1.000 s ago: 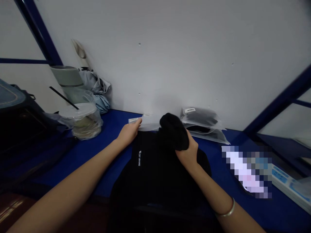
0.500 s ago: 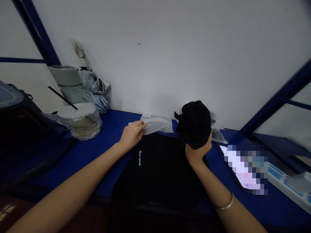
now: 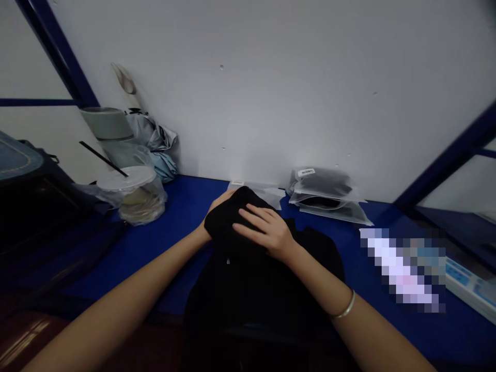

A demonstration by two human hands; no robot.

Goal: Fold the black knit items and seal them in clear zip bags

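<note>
My right hand [image 3: 274, 233] lies flat with fingers spread on a folded piece of black cloth [image 3: 227, 221]. Mostly covered by that cloth, my left hand [image 3: 220, 200] shows only its back edge and wrist; its fingers are hidden. Beneath both hands a larger black fabric piece [image 3: 248, 294] is spread over the front of the blue table [image 3: 174, 258], with just a bit of white print showing. Behind the cloth, a translucent plastic bag [image 3: 276, 195] with a white label lies partly covered.
Several translucent zip bags [image 3: 329, 195] with dark contents are stacked by the wall at right. A blurred-out phone [image 3: 403, 274] and a power strip [image 3: 470, 289] lie farther right. On the left are a bagged cup [image 3: 139, 194] with a straw, a grey-green cylinder [image 3: 110, 126] and an umbrella [image 3: 163, 165].
My right hand has moved left and down, bringing the bunched black cloth from the right over my left hand. The zip bag stack is now uncovered. The view has shifted slightly.
</note>
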